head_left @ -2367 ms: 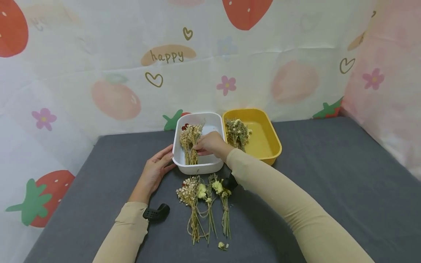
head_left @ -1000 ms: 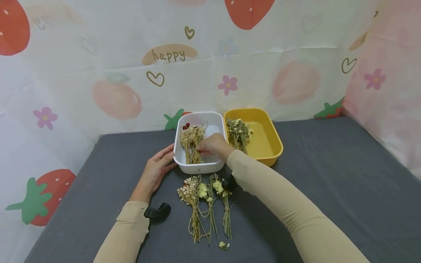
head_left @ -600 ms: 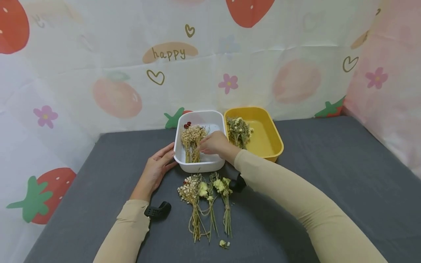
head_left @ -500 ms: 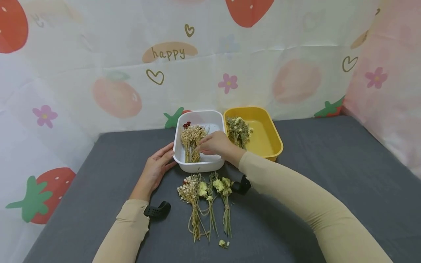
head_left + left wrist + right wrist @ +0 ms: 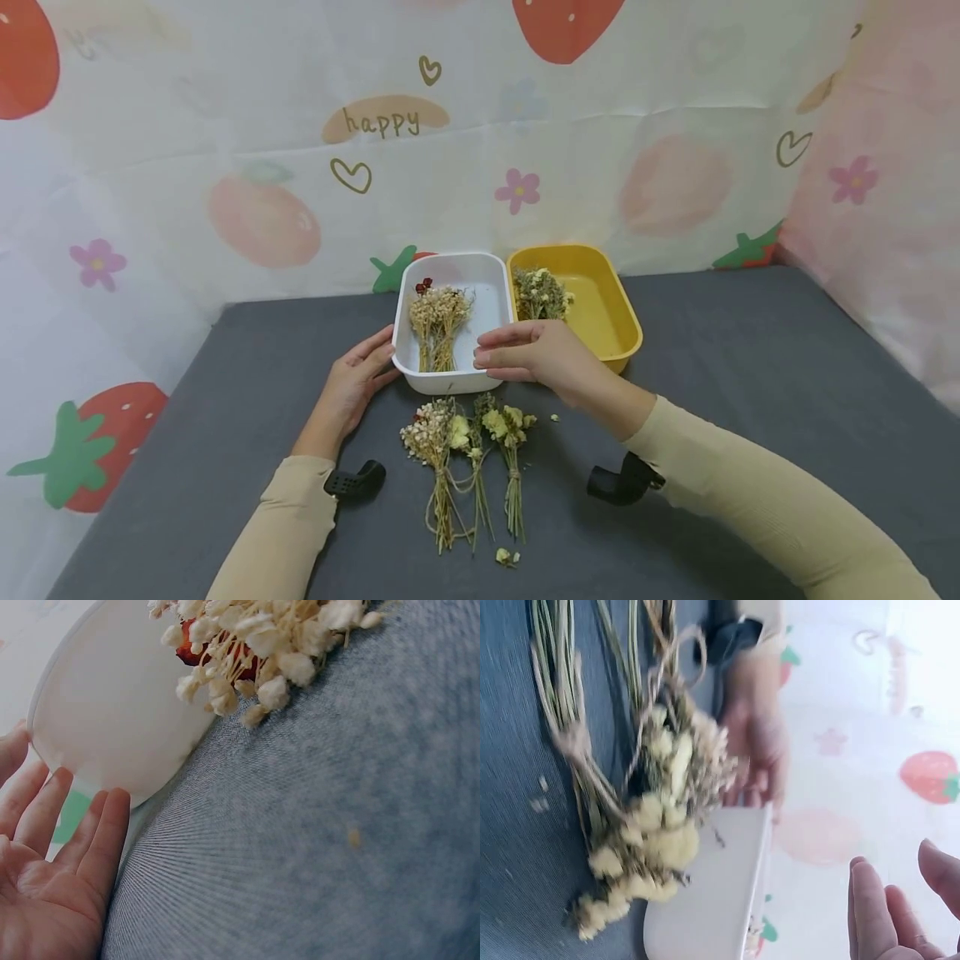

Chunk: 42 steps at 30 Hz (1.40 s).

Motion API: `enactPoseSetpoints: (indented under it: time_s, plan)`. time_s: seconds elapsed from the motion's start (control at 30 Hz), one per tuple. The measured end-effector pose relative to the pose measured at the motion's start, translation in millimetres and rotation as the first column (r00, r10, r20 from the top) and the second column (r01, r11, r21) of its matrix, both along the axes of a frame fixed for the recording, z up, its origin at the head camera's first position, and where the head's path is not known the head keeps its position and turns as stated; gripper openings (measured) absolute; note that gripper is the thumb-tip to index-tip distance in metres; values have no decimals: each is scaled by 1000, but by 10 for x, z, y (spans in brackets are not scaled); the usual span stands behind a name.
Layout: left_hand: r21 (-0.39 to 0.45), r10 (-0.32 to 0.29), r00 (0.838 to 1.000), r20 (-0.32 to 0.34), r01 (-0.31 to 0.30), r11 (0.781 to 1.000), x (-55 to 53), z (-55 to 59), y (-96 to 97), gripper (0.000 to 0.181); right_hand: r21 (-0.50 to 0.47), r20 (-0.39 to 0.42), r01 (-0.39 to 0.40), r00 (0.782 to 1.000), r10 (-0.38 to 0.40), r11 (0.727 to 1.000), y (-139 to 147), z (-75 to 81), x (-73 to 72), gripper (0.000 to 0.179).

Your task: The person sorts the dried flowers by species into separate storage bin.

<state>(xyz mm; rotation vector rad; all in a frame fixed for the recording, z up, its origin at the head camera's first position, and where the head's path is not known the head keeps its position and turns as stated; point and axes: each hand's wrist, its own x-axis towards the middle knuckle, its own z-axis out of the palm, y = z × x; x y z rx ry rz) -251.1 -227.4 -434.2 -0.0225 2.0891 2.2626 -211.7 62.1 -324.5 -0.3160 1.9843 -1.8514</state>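
Observation:
My left hand [image 5: 352,392] rests its straight fingers against the left side of the white basin [image 5: 455,383]; the left wrist view shows the fingertips [image 5: 114,801] at the basin's wall. Inside that basin lie bunches of cream dried flowers [image 5: 437,321], with small dark red blooms [image 5: 423,286] behind them. My right hand [image 5: 551,357] hovers over the basin's near right corner, fingers extended and nothing between them. Below the basin, three dried bouquets lie on the grey cloth: a cream one [image 5: 435,467], a middle one [image 5: 477,458] and a yellow one tied with twine [image 5: 512,467].
A yellow basin [image 5: 611,321] stands right beside the white one, with greenish dried flowers [image 5: 542,293] on its left side. A loose yellow flower head [image 5: 507,557] lies near the front, and a tiny fragment [image 5: 555,417] right of the bouquets. A printed curtain [image 5: 480,167] hangs behind the table.
My right hand has let go of the cream dried flowers and drawn back to the right and towards me. They stay lying in the white basin. My left hand has kept its place.

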Motion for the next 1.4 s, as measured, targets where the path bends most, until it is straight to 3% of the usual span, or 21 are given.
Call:
enactPoseSetpoints:
  time_s: [0.2, 0.53, 0.7, 0.93, 1.13, 1.4]
  plan:
    - [2, 2, 1000, -9, -2, 1000, 10, 17, -30, 58, -8, -32, -19, 999, 19, 1000, 143, -59, 249, 38]
    - [5, 2, 1000, -9, -2, 1000, 12, 47, -10, 57, -32, -8, -26, 1000, 26, 999, 289, -216, 472, 43]
    - [16, 2, 1000, -8, -2, 1000, 14, 42, -19, 58, -43, 24, -21, 999, 22, 999, 344, -325, 491, 45]
    - [16, 0, 1000, 2, 0, 1000, 14, 34, -9, 57, -75, 135, -37, 990, 47, 996, 441, -496, 514, 49]
    - [12, -1, 1000, -1, 1, 1000, 7, 22, 3, 58, -70, 151, -48, 987, 58, 996, 470, -563, 509, 48]
    - [17, 6, 1000, 4, -6, 1000, 25, 10, -7, 56, 19, 181, -75, 981, 71, 997, 454, -671, 452, 40]
